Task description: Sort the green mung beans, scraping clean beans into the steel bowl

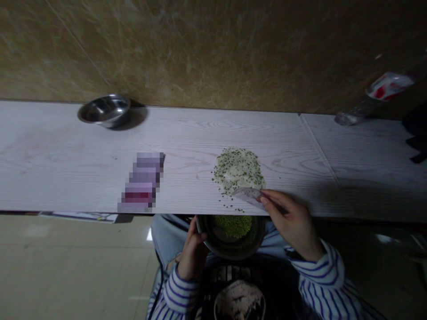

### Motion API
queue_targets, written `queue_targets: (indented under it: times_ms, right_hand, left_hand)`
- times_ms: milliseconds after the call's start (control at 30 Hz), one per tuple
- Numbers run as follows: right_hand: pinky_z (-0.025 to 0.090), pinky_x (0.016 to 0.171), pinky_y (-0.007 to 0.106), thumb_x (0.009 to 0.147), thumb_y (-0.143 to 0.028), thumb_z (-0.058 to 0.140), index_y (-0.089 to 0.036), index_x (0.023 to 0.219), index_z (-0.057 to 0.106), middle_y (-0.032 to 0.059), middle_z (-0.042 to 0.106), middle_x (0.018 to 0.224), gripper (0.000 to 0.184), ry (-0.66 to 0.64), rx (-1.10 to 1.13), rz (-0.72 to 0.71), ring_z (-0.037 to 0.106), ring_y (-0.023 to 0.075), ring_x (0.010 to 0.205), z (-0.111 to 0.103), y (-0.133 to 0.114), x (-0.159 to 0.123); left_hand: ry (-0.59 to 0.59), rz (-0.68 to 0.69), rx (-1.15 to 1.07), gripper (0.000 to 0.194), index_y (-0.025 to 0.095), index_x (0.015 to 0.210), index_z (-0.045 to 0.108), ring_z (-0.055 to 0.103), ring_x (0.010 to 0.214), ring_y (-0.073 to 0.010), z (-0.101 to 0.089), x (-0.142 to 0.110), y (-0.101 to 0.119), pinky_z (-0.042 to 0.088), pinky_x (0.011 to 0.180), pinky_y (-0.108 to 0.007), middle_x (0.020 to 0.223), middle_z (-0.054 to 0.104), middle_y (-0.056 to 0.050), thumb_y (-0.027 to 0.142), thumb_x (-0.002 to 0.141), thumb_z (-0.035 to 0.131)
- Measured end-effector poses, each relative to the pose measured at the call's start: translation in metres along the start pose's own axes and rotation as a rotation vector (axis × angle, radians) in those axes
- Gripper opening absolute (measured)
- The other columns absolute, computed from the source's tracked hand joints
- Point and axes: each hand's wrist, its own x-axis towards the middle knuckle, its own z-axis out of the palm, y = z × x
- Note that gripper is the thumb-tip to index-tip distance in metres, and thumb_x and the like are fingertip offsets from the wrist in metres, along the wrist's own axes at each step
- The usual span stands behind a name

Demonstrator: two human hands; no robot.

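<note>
Prob. sweep step: R hand pinches card by mixed grains on table, L hand grips bowl w/ green grains under edge, next stroke calling for a steady bowl, I'd say

You're indoors, live at a narrow wood-grain counter, marble-patterned wall at twelve o'clock, glossy floor tiles down at eight; steel bowl at ten, plastic bottle at two: domestic-looking, but home or eatery, you can't tell.

Held bowl partly hidden by table; flat oblong pixelated.
</note>
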Motion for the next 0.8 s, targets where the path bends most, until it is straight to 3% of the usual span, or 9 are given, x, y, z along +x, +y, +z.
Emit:
queue_targets:
  times_ms: [300,500,800]
  right_hand:
    - [0.063,0.080,0.037,0.093,-0.033,0.063,-0.022,0.103,0.077,0.0080,0.081,0.096,0.021,-0.079,0.025,-0.026,0.077,0.0229,0.084,-0.001,0.001,-0.001]
    - [0.064,0.079,0.038,0.093,-0.037,0.063,-0.023,0.104,0.077,0.0084,0.081,0.098,0.022,-0.044,0.026,0.013,0.077,0.0234,0.084,-0.001,0.006,-0.007]
    - [0.063,0.080,0.037,0.094,-0.032,0.062,-0.022,0.106,0.076,0.0090,0.080,0.099,0.021,-0.058,0.025,0.017,0.077,0.0233,0.085,0.011,-0.013,-0.015]
  left_hand:
    - [-0.014,0.007,-0.009,0.048,0.029,0.119,0.068,0.064,0.117,-0.0314,-0.002,0.001,0.000,0.054,0.090,-0.042,0.118,0.074,-0.004,0.022,0.072,0.069]
    - [0.006,-0.022,-0.005,0.052,0.029,0.122,0.067,0.062,0.119,-0.0337,-0.002,0.002,-0.003,0.053,0.093,-0.046,0.116,0.074,-0.005,0.022,0.070,0.068]
    - [-0.031,-0.015,-0.004,0.053,0.029,0.124,0.067,0.058,0.125,-0.0340,-0.003,0.002,-0.006,0.050,0.098,-0.045,0.124,0.071,-0.005,0.024,0.071,0.069]
